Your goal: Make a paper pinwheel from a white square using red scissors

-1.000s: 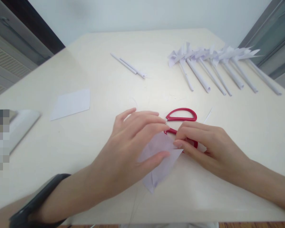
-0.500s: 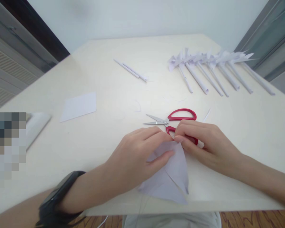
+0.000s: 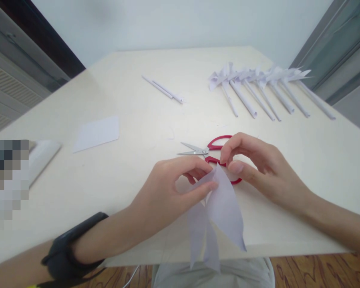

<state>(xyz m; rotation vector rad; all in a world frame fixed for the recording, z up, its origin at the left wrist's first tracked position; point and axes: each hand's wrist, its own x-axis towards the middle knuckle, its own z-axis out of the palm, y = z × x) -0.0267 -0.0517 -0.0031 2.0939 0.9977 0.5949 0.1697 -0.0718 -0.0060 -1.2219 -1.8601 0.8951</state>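
Pale tabletop (image 3: 137,120) meets a bluish-white wall (image 3: 182,24) at its far edge. Near its front edge, a slit sheet of white paper (image 3: 226,208) is pinched between the thumb and fingers of the left hand (image 3: 170,188), its loose flaps hanging down. The right hand (image 3: 266,172) has let go, fingers curled and thumb apart, just beside the sheet's upper tip. Red-handled scissors (image 3: 204,151) lie spread behind, partly covered by that hand. Farther out rest two rolled paper sticks (image 3: 164,90), a flat white sheet (image 3: 98,134) and, at the right, a row of seven paper pinwheels (image 3: 248,76) on rolled stems. Pixelation hides part of a flat pale object (image 3: 46,158) at the left edge. Below the table, a pale rounded thing (image 3: 242,274) may be a lined container; its contents are indistinct.
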